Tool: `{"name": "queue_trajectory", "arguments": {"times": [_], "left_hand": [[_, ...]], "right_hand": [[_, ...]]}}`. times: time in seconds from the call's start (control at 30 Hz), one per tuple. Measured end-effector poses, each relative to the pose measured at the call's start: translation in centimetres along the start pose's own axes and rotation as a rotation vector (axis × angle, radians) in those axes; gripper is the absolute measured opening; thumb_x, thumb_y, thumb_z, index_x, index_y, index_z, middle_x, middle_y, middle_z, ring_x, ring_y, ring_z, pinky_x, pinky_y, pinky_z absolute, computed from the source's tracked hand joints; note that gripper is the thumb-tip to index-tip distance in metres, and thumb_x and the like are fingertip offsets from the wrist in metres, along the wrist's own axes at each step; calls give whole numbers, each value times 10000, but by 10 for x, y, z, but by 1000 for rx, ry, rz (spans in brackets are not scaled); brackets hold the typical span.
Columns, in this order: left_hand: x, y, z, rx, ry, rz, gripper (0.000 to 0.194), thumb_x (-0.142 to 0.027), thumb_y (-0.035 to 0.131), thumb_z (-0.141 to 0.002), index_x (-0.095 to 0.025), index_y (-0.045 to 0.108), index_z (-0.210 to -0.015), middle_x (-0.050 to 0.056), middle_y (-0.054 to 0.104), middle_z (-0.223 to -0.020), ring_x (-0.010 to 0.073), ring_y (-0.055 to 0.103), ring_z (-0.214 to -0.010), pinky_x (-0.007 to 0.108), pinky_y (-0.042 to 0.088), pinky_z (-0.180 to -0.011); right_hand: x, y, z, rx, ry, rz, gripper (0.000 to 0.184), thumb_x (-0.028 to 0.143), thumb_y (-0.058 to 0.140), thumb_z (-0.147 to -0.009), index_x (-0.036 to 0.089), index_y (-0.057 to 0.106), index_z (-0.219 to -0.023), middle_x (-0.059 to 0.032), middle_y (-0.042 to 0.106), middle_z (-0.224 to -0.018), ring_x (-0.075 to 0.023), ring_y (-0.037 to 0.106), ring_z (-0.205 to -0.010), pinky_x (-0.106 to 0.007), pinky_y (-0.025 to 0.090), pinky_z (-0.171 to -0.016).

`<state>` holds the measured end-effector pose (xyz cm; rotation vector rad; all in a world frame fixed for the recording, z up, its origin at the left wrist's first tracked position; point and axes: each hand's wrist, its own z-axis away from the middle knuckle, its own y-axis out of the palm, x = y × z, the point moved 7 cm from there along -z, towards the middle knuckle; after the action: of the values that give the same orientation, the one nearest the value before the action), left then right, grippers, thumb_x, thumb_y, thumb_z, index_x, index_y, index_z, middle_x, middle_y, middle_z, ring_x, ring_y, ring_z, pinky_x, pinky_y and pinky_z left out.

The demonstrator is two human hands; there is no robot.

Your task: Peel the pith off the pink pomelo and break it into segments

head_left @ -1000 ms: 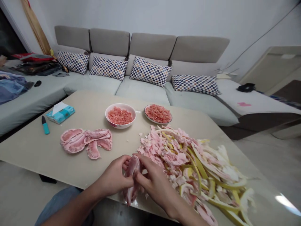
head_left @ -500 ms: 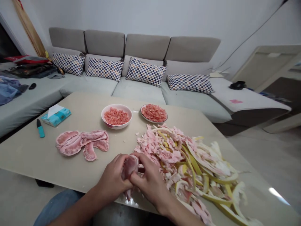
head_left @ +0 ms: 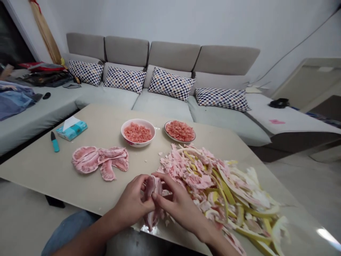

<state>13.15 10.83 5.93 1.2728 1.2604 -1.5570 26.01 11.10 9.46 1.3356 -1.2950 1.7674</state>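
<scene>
A pink pomelo segment (head_left: 151,185) is held upright between both hands, low over the near edge of the table. My left hand (head_left: 130,202) is closed on its left side, thumb across the front. My right hand (head_left: 181,206) pinches its right side, the thumb pressing close to the left thumb. The segment's lower end hangs below the thumbs; the palms hide part of it. To the right lies a big heap of pink membrane and yellow-green pomelo peel (head_left: 221,188). More pomelo segments (head_left: 85,160) in pale skin lie to the left.
Further back on the table (head_left: 106,119) stand a white bowl (head_left: 138,142) and a dark-rimmed plate (head_left: 180,131), both full of pink pulp. At left are a tissue pack (head_left: 73,131) and a teal-handled knife (head_left: 55,144). A sofa (head_left: 160,105) stands behind.
The view has turned slightly left, shifting everything rightward in the picture. Between my hands the segment looks more spread, with more pale membrane showing on its right and below the thumbs.
</scene>
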Motion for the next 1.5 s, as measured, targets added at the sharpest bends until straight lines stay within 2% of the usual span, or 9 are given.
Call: {"name": "queue_trajectory", "arguments": {"times": [0.13,0.33,0.43,0.6,0.73,0.83,1.2,1.33,1.5], "left_hand": [[-2,-2,-1,17,-65,189,308,-137,574,-713,-195,544,-1013,29,673,-924,182,677,-822,253,552,-643],[-2,-8,-7,-39,-111,264,318,-158,598,-723,-192,524,-1030,15,685,-884,162,689,-778,245,545,-655],[1,-9,-8,-46,-123,261,371,-162,629,-718,-195,525,-1074,26,686,-935,177,690,-847,249,547,-680],[4,-9,-9,69,-142,344,338,-293,656,-814,-189,531,-1110,78,669,-1126,168,688,-881,278,540,-767],[5,-12,-10,71,-128,266,405,-284,726,-770,-190,547,-1120,50,684,-1041,181,682,-887,291,531,-790],[4,-12,-10,65,-120,217,342,-298,721,-771,-177,583,-1060,38,691,-992,184,685,-868,295,530,-788],[3,-16,-10,-11,-94,92,346,-308,685,-791,-167,629,-1102,55,706,-1037,181,687,-876,292,541,-803],[0,-16,-9,-54,-55,99,332,-272,694,-763,-170,637,-1074,58,700,-1042,192,691,-926,306,552,-856],[0,-16,-8,-101,-1,114,419,-279,726,-737,-171,646,-1133,92,696,-1105,227,688,-1015,349,562,-916]], "right_hand": [[-3,0,1,104,64,-101,423,304,669,-841,208,584,-1244,-74,662,-1216,-213,662,-1009,-343,536,-870],[-4,1,2,113,70,-61,482,311,693,-842,212,584,-1301,-77,676,-1235,-226,661,-1049,-355,529,-898],[-8,0,0,103,89,-46,420,361,671,-863,197,627,-1247,-77,709,-1170,-234,671,-1000,-352,543,-836],[-6,1,-1,62,61,2,326,346,645,-876,193,665,-1163,-55,731,-1061,-213,669,-907,-316,533,-775],[-3,7,0,58,36,66,254,312,580,-902,188,675,-1103,-32,727,-948,-192,652,-822,-281,499,-712],[-6,10,0,68,34,76,249,330,544,-926,180,669,-1082,-31,714,-908,-196,647,-814,-273,484,-694],[-7,18,0,39,-20,129,209,244,454,-973,199,640,-1058,-21,703,-888,-167,623,-782,-261,463,-715],[-8,18,0,32,-10,124,182,196,477,-924,200,620,-1037,-17,694,-911,-162,612,-779,-253,457,-699],[-9,14,-3,-27,53,123,280,122,569,-736,181,604,-1007,-4,661,-869,-153,582,-753,-243,452,-666]]}}
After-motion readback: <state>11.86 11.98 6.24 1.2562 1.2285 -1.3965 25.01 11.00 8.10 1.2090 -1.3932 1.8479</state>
